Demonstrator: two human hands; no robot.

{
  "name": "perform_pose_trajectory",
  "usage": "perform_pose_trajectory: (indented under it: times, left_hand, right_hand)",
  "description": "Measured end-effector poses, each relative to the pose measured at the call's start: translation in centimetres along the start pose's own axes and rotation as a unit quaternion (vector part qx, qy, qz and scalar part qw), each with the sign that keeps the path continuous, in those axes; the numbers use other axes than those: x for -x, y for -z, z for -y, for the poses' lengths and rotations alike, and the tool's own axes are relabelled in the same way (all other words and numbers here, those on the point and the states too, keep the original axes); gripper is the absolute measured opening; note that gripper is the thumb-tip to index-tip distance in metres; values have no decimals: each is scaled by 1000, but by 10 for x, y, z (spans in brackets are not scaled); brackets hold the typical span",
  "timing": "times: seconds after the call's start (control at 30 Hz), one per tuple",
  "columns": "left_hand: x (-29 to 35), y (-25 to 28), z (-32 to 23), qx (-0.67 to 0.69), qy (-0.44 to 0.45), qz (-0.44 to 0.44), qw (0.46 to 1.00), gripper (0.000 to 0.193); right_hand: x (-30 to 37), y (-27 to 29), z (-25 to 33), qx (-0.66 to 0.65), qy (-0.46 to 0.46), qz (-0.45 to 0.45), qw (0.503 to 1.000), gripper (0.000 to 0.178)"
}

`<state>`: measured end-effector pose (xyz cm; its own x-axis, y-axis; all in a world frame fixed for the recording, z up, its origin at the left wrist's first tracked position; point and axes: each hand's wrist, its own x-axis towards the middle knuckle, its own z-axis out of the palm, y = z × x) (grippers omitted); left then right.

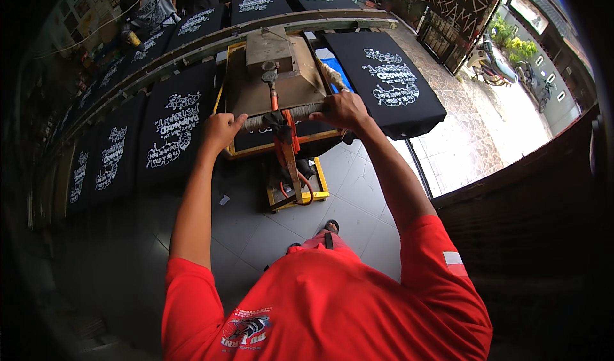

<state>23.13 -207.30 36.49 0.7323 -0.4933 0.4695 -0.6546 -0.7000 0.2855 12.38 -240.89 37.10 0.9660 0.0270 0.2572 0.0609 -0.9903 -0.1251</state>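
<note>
My left hand [222,131] is closed around the left end of a wrapped handle bar [306,111], its thumb lying along the bar. At the right end, my right hand [346,110] grips the same bar. Beyond the bar sits a metal heater hood [306,73] with a box-shaped top [267,46], set in a yellow frame [221,97]. Orange cable [295,129] and black wrapping hang at the bar's middle. Below stands a yellow wheeled base [325,183]. Black printed shirts [419,99] lie flat on boards to both sides; the hood hides what lies under it.
A long rail [192,49] runs behind the hood, with another row of black printed shirts [261,14] past it. People [157,6] stand at the far left. A metal gate [448,38] and a parked motorbike [491,65] are at the right. Grey tiles [345,169] cover the floor.
</note>
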Motion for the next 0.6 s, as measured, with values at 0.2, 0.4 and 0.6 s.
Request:
perform_pose_trajectory:
  times: [0.2, 0.4, 0.6]
  left_hand:
    - [4, 11, 1, 32, 11, 55, 998, 72]
    - [23, 27, -13, 23, 2, 67, 997, 74]
    - [27, 4, -11, 1, -18, 9, 1000, 75]
  right_hand:
    - [17, 35, 12, -11, -23, 62, 998, 61]
    - [28, 44, 17, -16, -15, 59, 998, 58]
    - [18, 34, 5, -35, -24, 57, 997, 53]
